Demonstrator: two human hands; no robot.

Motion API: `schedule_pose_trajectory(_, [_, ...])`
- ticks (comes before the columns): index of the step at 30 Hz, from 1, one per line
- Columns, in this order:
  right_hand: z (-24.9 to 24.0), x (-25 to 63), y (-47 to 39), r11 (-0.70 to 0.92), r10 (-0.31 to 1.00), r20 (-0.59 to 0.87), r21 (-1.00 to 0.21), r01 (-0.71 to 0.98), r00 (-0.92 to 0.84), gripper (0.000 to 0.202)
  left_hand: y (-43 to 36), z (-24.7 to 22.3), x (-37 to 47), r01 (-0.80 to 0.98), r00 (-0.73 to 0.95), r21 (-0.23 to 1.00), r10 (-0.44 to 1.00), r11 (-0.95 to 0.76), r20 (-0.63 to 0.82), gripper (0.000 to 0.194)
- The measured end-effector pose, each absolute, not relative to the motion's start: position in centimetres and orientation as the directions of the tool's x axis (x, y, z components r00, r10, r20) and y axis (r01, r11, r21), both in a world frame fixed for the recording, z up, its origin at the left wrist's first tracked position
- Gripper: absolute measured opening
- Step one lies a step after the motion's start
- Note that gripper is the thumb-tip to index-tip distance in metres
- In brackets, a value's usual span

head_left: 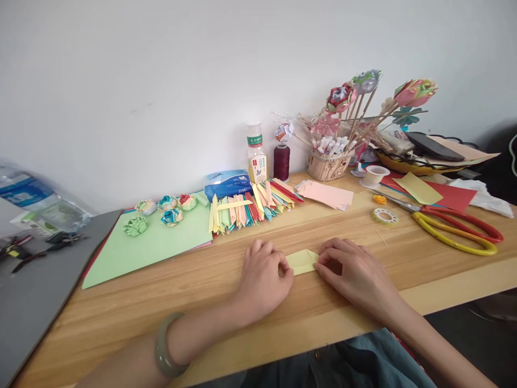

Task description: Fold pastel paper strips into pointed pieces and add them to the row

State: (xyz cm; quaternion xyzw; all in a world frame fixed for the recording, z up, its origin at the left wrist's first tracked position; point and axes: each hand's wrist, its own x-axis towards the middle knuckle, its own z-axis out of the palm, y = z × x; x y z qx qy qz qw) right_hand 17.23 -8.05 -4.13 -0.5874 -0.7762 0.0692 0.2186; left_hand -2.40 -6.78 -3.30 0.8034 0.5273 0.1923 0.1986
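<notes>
Left hand [266, 283], narrowed, pinched the left end of a yellow paper strip [302, 262] on the bench [161, 302]; right hand [349, 267] likewise pinched its folded right end. Beyond lay folded multicoloured paper pieces [238, 214]; behind them, a blue packet [228, 183], then a bottle [257, 156].

Room left, clutter ahead and right.
Bare bench [121, 323] between left hand [264, 283] and green sheet [157, 250]; strips [238, 213] block ahead, bottle [257, 156] and spool [281, 161] behind; tape [379, 219], then scissors [420, 210], beyond right hand [353, 269].
</notes>
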Motion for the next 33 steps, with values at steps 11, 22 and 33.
schedule_pose_trajectory(11, [-4.23, 17.33, -7.63, 0.274, 0.959, 0.189, -0.436, 0.857, -0.211, 0.008, -6.58, -3.14, -2.48, 0.785, 0.428, 0.451, 0.898, -0.426, 0.103, 0.01])
schedule_pose_trajectory(22, [-4.27, 17.77, -7.4, 0.279, 0.96, 0.151, -0.483, 0.83, -0.236, 0.005, -6.51, -3.32, -2.66, 0.774, 0.455, 0.458, 0.887, -0.437, 0.078, 0.009])
schedule_pose_trajectory(33, [-4.43, 17.43, -7.6, 0.266, 0.964, 0.161, -0.486, 0.832, -0.214, 0.006, -6.85, -3.15, -2.84, 0.713, 0.483, 0.527, 0.869, -0.462, 0.108, 0.023])
